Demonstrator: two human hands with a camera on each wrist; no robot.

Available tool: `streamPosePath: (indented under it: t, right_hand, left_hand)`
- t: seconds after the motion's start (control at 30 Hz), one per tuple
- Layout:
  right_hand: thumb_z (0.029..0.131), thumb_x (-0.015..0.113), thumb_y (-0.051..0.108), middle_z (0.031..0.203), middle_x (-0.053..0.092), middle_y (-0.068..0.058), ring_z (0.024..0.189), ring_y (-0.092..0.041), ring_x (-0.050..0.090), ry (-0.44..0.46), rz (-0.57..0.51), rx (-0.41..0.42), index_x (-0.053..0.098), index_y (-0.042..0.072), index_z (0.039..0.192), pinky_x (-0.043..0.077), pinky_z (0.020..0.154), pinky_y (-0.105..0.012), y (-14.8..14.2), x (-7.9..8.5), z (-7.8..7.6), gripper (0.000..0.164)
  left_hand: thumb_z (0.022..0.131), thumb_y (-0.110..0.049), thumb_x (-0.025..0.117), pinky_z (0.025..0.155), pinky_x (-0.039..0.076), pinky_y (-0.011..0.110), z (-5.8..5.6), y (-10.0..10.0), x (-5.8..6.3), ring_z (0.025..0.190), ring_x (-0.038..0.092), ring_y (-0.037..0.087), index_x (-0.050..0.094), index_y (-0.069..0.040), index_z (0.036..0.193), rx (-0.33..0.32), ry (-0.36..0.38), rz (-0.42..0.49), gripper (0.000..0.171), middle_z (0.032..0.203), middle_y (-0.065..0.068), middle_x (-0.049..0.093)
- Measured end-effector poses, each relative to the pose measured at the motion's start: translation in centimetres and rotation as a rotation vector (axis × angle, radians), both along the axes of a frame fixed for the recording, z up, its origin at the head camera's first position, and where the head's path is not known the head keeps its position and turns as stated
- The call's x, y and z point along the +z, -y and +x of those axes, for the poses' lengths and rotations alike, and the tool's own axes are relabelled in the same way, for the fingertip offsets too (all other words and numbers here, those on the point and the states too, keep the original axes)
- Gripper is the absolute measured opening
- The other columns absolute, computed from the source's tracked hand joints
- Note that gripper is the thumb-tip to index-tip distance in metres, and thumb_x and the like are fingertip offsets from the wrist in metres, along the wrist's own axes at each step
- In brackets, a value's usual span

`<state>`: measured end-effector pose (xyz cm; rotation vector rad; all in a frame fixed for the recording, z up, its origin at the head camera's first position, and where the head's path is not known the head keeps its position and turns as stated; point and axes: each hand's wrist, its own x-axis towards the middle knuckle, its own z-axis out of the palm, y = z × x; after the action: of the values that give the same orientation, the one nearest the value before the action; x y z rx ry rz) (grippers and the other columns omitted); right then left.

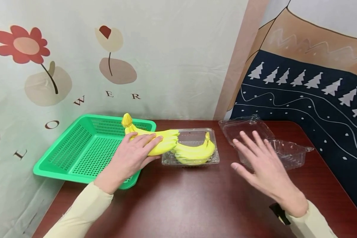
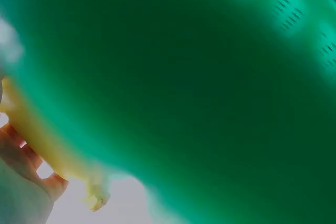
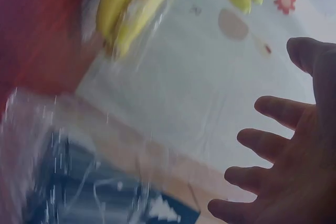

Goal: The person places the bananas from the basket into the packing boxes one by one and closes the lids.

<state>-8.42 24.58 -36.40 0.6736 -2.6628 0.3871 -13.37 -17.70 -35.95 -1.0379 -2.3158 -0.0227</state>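
My left hand point(image 1: 132, 155) grips a bunch of yellow bananas point(image 1: 168, 140) above the right edge of the green basket point(image 1: 52, 147), the stem end pointing up and left. Beside that bunch, a clear plastic clamshell box point(image 1: 214, 158) lies on the table with a second banana bunch point(image 1: 193, 154) inside; its lid looks closed. Fingers spread and holding nothing, my right hand point(image 1: 264, 168) hovers in front of another clear clamshell box point(image 1: 290, 157), whose lid point(image 1: 247, 127) is folded back. In the left wrist view, the green basket point(image 2: 184, 103) hides most of the scene.
The dark red table point(image 1: 193, 201) extends in front of the boxes. Behind it hangs a pale printed cloth point(image 1: 178, 66), with a dark cloth of white trees point(image 1: 309, 96) at the right. The basket overhangs the table's left edge.
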Motion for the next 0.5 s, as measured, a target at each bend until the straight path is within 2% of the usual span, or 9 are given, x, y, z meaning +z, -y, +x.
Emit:
streamPosePath:
  t: [0.27, 0.5]
  right_hand:
    - [0.098, 0.066, 0.044, 0.166, 0.032, -0.017, 0.157, -0.041, 0.014, 0.032, -0.053, -0.121, 0.049, 0.011, 0.154, 0.006, 0.125, -0.061, -4.9, 1.7, -1.1, 0.067]
    - [0.102, 0.060, 0.043, 0.167, 0.025, -0.024, 0.157, -0.043, 0.004, 0.145, -0.135, -0.259, 0.040, 0.006, 0.158, -0.003, 0.123, -0.063, -10.1, 1.1, -2.8, 0.070]
  left_hand:
    - [0.079, -0.035, 0.091, 0.098, 0.048, 0.057, 1.1, -2.7, -0.1, 0.110, 0.069, 0.029, 0.060, -0.014, 0.138, 0.005, -0.019, 0.034, 0.070, 0.125, 0.011, 0.070]
    - [0.080, -0.035, 0.091, 0.101, 0.047, 0.057, 1.8, -5.1, 0.0, 0.110, 0.069, 0.029, 0.061, -0.016, 0.138, 0.017, 0.005, 0.059, 0.068, 0.125, 0.009, 0.071]
